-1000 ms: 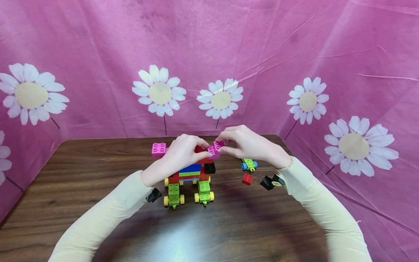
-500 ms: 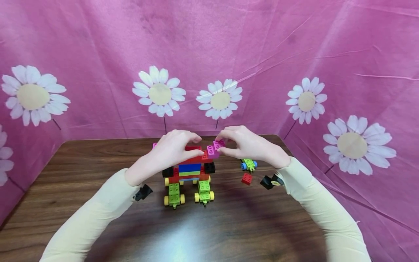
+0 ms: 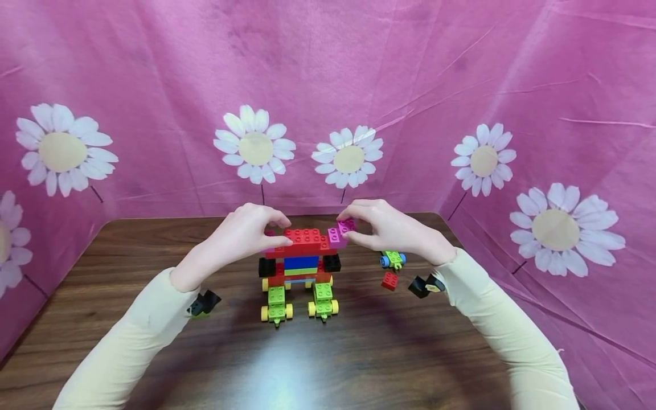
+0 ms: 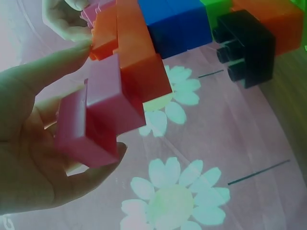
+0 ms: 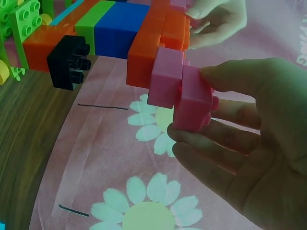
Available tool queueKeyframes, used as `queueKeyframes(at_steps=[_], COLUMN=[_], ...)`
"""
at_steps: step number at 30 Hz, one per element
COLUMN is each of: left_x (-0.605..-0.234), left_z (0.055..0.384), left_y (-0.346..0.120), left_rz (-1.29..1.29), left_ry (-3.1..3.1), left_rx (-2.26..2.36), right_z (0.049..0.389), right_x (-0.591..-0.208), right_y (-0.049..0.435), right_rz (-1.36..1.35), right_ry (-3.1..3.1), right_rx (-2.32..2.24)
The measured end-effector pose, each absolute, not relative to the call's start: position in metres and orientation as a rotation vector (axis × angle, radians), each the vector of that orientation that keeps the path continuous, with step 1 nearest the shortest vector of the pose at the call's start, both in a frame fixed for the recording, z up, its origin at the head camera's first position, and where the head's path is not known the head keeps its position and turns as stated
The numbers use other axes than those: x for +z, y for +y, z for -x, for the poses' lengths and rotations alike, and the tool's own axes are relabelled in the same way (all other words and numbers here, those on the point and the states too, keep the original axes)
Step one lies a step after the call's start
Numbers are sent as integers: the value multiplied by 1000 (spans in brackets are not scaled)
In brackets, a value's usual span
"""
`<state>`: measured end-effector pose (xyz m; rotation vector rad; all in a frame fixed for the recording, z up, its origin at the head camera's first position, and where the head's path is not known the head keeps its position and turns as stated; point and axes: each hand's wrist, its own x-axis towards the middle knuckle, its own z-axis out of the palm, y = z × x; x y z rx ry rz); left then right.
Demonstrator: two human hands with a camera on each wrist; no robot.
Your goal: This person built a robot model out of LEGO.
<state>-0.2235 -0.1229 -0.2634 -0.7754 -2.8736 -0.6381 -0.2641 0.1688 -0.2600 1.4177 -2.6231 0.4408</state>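
A block figure stands on green wheeled bases (image 3: 277, 307) with yellow wheels. Its body has a blue brick (image 3: 300, 262), and black bricks (image 3: 332, 263) stick out at either side. Red bricks (image 3: 304, 236) form the top, with stepped pink bricks at each end. My right hand (image 3: 397, 229) pinches the outer pink brick (image 5: 194, 103) at the right end between thumb and fingers. Around the left-end pink bricks (image 4: 108, 96), my left hand (image 3: 236, 232) is spread, its thumb tip by the red brick; whether its fingers press on them is unclear.
Right of the figure, a loose red brick (image 3: 389, 281) and a green base with blue wheels (image 3: 393, 259) lie on the wooden table (image 3: 389, 353). A pink cloth with daisies (image 3: 410, 68) hangs behind and beside the table.
My left hand has left the right-end pink bricks and moved left across the red top to the left-end pink bricks. My right hand stays at the right-end pink brick.
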Motion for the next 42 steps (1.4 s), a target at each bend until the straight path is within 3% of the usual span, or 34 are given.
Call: queueKeyframes(at_steps=[25, 42], left_x=[-283, -286], left_z=[232, 233], left_y=[-140, -140], left_rz=[870, 866], left_ry=[-2776, -2765], left_rx=[-894, -941], right_z=[262, 270], right_x=[-278, -378], right_y=[206, 260], right_rz=[-1258, -1054], right_ry=[-2520, -2687], right_rx=[673, 839])
